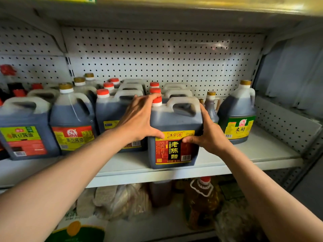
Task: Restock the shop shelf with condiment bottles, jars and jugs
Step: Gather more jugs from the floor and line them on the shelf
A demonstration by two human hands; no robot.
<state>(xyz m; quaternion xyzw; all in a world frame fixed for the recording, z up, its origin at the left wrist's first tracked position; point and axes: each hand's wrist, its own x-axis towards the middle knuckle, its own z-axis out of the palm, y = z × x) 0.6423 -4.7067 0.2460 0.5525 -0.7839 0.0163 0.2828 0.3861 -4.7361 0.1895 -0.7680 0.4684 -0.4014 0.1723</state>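
Observation:
A dark vinegar jug with a red cap and a red-and-yellow label stands at the front edge of the white shelf. My left hand holds its left side, fingers over the shoulder by the cap and thumb on the label's top edge. My right hand grips its right side, thumb across the label. Behind it stands a row of alike red-capped jugs. Gold-capped soy jugs stand to the left, and a green-labelled jug to the right.
A small dark bottle stands between the held jug and the green-labelled one. A pegboard back panel closes the shelf, with a bare stretch of shelf at right. Below lie plastic bags and an oil bottle.

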